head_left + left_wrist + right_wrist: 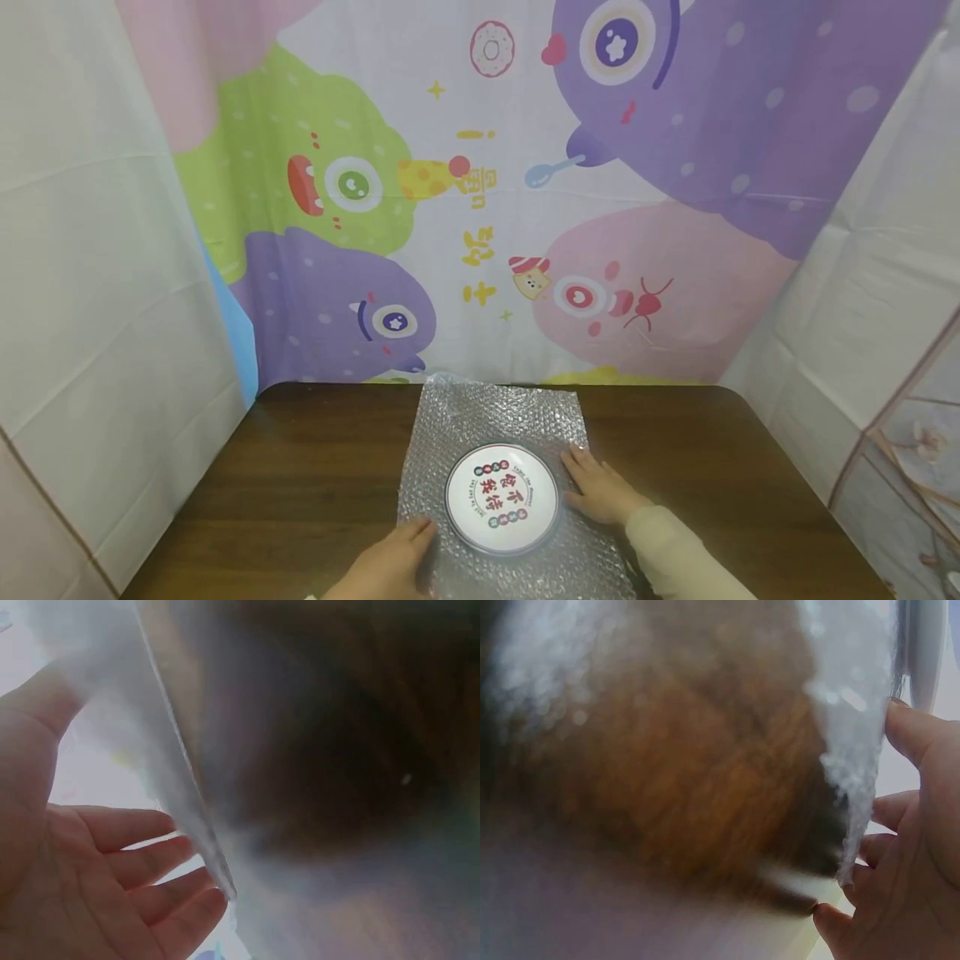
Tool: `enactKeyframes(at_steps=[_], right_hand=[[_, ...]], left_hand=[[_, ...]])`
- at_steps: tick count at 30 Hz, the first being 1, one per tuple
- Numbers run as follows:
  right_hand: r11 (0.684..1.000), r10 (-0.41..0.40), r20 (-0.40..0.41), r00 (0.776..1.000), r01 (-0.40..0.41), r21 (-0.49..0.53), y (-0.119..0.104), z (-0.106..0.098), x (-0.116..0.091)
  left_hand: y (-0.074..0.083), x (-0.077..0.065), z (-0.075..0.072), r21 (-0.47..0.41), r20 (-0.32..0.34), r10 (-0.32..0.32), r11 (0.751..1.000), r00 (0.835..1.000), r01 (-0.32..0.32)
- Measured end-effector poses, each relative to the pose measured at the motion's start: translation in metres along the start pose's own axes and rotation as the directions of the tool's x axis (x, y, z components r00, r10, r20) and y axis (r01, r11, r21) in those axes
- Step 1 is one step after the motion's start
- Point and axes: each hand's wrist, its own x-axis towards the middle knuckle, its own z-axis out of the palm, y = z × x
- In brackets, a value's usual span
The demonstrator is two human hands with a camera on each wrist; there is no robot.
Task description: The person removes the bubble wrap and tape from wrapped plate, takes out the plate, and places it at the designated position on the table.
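A round white plate (pixel 501 498) with a dark rim and red and green printed characters lies face up on a sheet of clear bubble wrap (pixel 495 408). Beside its lower left, my left hand (pixel 386 565) rests at the sheet's left edge. My right hand (pixel 602 488) lies at the sheet's right edge, its fingers reaching toward the plate. In the left wrist view the fingers (pixel 154 859) are fairly straight and touch the bubble wrap's edge. Spread fingers (pixel 866 847) meet the bubble wrap in the right wrist view too.
Under the sheet is a dark brown wooden table (pixel 300 475). A curtain (pixel 480 192) printed with cartoon monsters hangs behind its far edge. Pale cloth walls (pixel 97 250) stand on the left and the right.
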Motion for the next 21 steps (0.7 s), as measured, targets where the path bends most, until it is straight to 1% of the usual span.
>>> enactKeyframes(at_steps=[3,8,11,15,17,21], right_hand=[[1.0,0.002,-0.001,1.0,-0.002,0.004,0.0,0.0,0.0],[1.0,0.003,0.0,1.0,-0.003,0.004,0.001,0.001,0.0],[1.0,0.001,-0.003,1.0,-0.001,0.004,0.002,0.002,0.001],[1.0,-0.004,-0.012,1.0,0.004,-0.001,0.004,0.004,0.002],[1.0,-0.005,-0.014,1.0,0.005,-0.002,0.005,0.005,0.003],[1.0,-0.005,-0.013,1.0,0.005,0.002,0.005,0.005,0.002]], left_hand=[[0.001,0.0,0.004,0.029,-0.006,0.0,1.0,1.0,0.0],[0.002,0.002,0.01,0.074,0.037,-0.01,0.997,0.999,0.008],[0.002,0.002,0.012,0.092,0.06,-0.001,0.996,0.998,-0.005],[0.001,0.002,0.014,0.103,0.053,0.021,0.994,0.998,-0.027],[0.0,0.001,0.016,0.102,0.039,0.037,0.994,0.999,-0.041],[-0.005,-0.002,0.019,0.119,0.01,0.11,0.987,0.994,-0.111]])
